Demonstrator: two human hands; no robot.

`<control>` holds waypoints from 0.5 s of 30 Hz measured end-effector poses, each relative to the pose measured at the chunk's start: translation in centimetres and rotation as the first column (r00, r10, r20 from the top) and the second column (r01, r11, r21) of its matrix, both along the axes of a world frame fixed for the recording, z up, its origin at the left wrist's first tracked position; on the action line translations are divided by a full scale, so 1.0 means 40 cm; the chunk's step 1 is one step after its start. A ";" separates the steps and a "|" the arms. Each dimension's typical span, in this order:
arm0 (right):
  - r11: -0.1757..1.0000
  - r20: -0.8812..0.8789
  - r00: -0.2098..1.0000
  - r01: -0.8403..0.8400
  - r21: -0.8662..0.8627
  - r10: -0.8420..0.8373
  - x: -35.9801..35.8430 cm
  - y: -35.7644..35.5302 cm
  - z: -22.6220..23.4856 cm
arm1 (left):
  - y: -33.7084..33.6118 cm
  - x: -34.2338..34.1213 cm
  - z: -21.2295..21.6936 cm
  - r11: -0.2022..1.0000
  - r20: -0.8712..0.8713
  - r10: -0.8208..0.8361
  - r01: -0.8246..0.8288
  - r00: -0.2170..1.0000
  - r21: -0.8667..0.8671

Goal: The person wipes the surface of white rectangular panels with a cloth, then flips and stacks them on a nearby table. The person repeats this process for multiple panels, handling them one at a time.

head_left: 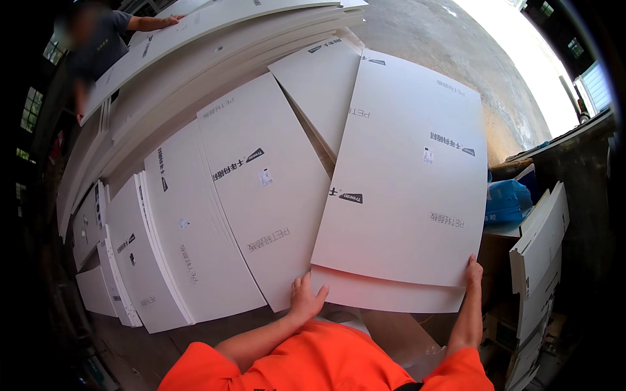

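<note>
A large white panel (407, 176) with dark print and a small label lies on top of a stack in front of me. At its lower right corner my right hand (475, 272) is closed on the edge, with some fingers hidden. Below its near edge shows a strip of another white panel (391, 290). My left hand (307, 301) has its fingers apart and rests around the near corner of the neighbouring printed panel (257, 189), beside that strip. Nothing is gripped in it that I can see.
More white panels (189, 234) lie overlapping at the left. A tall panel stack (215, 52) stands behind, where another person (98, 49) touches the top board. At the right are a blue bag (507, 202) and upright white boards (544, 234).
</note>
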State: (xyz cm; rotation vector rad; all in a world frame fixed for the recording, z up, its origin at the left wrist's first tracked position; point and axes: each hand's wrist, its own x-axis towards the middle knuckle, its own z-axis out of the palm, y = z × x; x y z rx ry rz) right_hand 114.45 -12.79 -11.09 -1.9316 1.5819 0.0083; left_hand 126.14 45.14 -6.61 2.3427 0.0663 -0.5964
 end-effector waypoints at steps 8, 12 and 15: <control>0.985 0.155 0.983 0.079 0.153 -0.103 -0.065 -0.098 -0.101 | 0.196 -0.173 -0.107 0.484 -0.739 0.550 -0.869 0.389 -0.097; 0.981 0.166 0.981 0.066 0.182 -0.097 -0.041 -0.108 -0.099 | 0.237 -0.218 -0.113 0.194 -0.768 0.620 -0.980 0.160 -0.047; 0.998 0.000 1.000 -0.019 0.063 0.019 -0.020 -0.102 -0.065 | 0.271 -0.229 -0.149 0.166 -0.806 0.585 -0.986 0.091 0.009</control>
